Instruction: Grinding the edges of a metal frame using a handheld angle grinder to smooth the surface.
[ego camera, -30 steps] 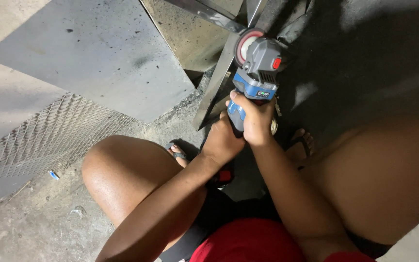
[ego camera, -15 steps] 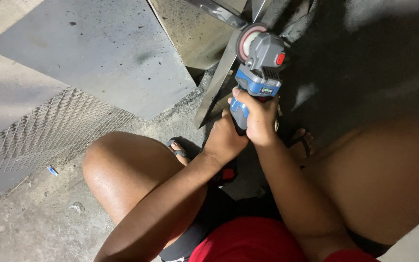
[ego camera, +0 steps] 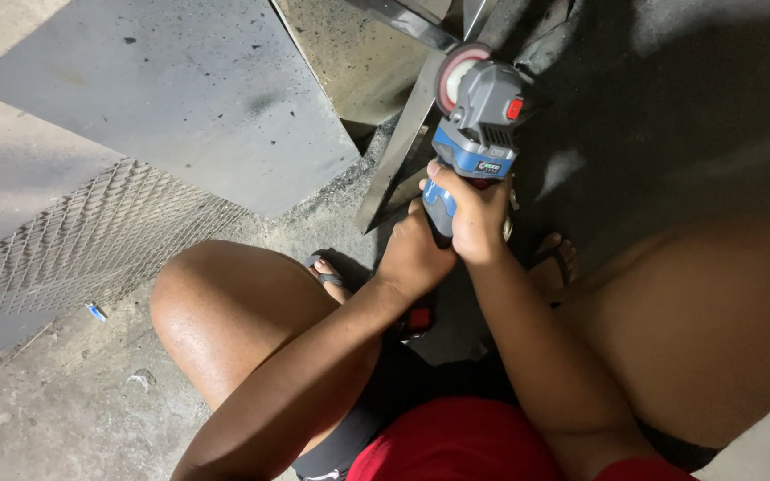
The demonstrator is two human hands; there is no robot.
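I hold a blue and grey angle grinder (ego camera: pixel 479 125) with both hands, its body pointing away from me. My right hand (ego camera: pixel 472 212) wraps the handle from the right. My left hand (ego camera: pixel 414 254) grips the handle's lower end just beneath it. The grinder's red-rimmed disc (ego camera: pixel 453 75) sits against a slanted metal angle bar (ego camera: pixel 403 147) that leans on the concrete floor. I am squatting, with my left knee (ego camera: pixel 225 312) and right thigh (ego camera: pixel 697 330) on either side of my arms.
A flat grey steel sheet (ego camera: pixel 171 98) lies on the floor at upper left, with a panel of expanded metal mesh (ego camera: pixel 73 240) beside it. More metal pieces (ego camera: pixel 403 18) cross at the top. My sandalled feet (ego camera: pixel 556 258) rest below the bar. A small blue scrap (ego camera: pixel 95 311) lies on the concrete.
The grinder and both hands have shifted slightly up and to the right along the bar; the grip is unchanged.
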